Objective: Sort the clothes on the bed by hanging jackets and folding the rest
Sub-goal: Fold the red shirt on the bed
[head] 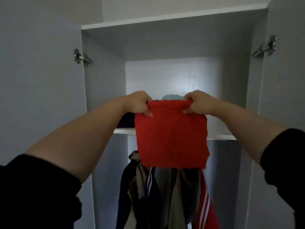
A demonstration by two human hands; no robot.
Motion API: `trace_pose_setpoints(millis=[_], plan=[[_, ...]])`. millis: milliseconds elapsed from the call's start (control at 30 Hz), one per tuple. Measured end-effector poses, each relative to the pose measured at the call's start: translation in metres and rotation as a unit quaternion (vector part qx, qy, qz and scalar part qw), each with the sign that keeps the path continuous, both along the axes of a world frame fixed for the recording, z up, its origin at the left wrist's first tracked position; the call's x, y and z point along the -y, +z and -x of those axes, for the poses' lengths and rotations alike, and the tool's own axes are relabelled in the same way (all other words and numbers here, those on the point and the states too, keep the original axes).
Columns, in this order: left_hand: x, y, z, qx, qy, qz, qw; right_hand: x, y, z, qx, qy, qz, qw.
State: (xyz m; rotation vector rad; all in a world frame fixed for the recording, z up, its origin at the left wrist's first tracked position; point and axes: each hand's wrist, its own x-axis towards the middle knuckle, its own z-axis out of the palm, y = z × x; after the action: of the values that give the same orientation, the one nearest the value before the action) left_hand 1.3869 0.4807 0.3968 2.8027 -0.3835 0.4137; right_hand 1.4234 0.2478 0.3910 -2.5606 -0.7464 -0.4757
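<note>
A: Fig. 1, main item?
B: Folded red fabric garment [171, 138], approx. square, held up in front of the white wardrobe shelf [123, 131]. Top edge sits above shelf level; lower part hangs past the shelf's front edge.
A: Hands?
B: Left hand [140, 103] pinches the top left corner, right hand [196, 103] the top right corner. Fingers curl over the edge, so the cloth is stretched between them. Forearms bare, black sleeves at the elbows.
A: On the shelf?
B: Dark folded garment [127, 119] at left, below the left hand. Pale blue garment [172, 97] just behind the red top edge, mostly hidden.
A: Below?
B: Hanging jackets: navy jacket w/ white stripes [148, 192], beige jacket [176, 204], red jacket w/ white stripes [206, 205] at right. Doors open; metal hinge L [81, 56], metal hinge R [264, 47].
</note>
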Motion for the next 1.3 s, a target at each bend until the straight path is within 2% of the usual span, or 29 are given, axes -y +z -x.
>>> trace_pose_setpoints(millis=[67, 133, 200, 267, 333, 400, 433, 467, 500, 533, 600, 633, 700, 767, 833, 1067, 1300], plan=[[-0.002, 0.041, -0.038, 0.160, 0.020, -0.057, 0.985, -0.006, 0.035, -0.033, 0.144, -0.037, -0.042, 0.988], [-0.008, 0.066, -0.072, 0.258, 0.024, -0.072, 0.963, -0.010, 0.057, -0.063, 0.238, -0.045, -0.071, 0.968], [-0.016, 0.070, -0.105, 0.308, 0.028, -0.082, 0.948, -0.017, 0.056, -0.093, 0.277, -0.061, -0.079, 0.956], [-0.024, 0.049, -0.136, 0.325, 0.028, -0.116, 0.938, -0.026, 0.030, -0.122, 0.289, -0.091, -0.049, 0.952], [-0.034, 0.016, -0.164, 0.246, 0.013, -0.204, 0.947, -0.031, -0.006, -0.148, 0.199, -0.078, 0.037, 0.976], [-0.047, -0.018, -0.187, 0.059, -0.017, -0.294, 0.954, -0.031, -0.041, -0.167, 0.016, -0.036, 0.142, 0.989], [-0.054, -0.030, -0.197, -0.036, -0.025, -0.296, 0.954, -0.028, -0.053, -0.176, -0.065, -0.028, 0.165, 0.984], [-0.061, -0.037, -0.205, -0.092, -0.039, -0.254, 0.962, -0.024, -0.061, -0.184, -0.101, -0.020, 0.145, 0.984], [-0.066, -0.038, -0.213, -0.098, -0.055, -0.187, 0.976, -0.023, -0.063, -0.191, -0.102, -0.014, 0.086, 0.991], [-0.068, -0.037, -0.221, -0.068, -0.065, -0.129, 0.987, -0.023, -0.062, -0.199, -0.076, -0.022, 0.013, 0.997], [-0.061, -0.034, -0.242, -0.005, -0.065, -0.067, 0.996, -0.030, -0.058, -0.215, -0.017, -0.068, -0.065, 0.995], [-0.054, -0.036, -0.250, -0.010, -0.073, -0.056, 0.996, -0.037, -0.058, -0.222, -0.021, -0.082, -0.061, 0.995], [-0.036, -0.056, -0.268, -0.086, -0.086, -0.076, 0.990, -0.054, -0.069, -0.232, -0.091, -0.073, 0.013, 0.993], [-0.023, -0.088, -0.285, -0.146, -0.030, -0.167, 0.975, -0.069, -0.094, -0.246, -0.138, -0.066, 0.141, 0.978], [-0.021, -0.107, -0.301, -0.125, 0.024, -0.210, 0.969, -0.074, -0.112, -0.258, -0.122, -0.100, 0.201, 0.967], [-0.025, -0.109, -0.347, -0.099, 0.021, -0.182, 0.978, -0.085, -0.111, -0.305, -0.146, -0.134, 0.233, 0.952], [-0.032, -0.116, -0.362, -0.094, 0.041, -0.135, 0.986, -0.084, -0.117, -0.330, -0.152, -0.125, 0.192, 0.961]])
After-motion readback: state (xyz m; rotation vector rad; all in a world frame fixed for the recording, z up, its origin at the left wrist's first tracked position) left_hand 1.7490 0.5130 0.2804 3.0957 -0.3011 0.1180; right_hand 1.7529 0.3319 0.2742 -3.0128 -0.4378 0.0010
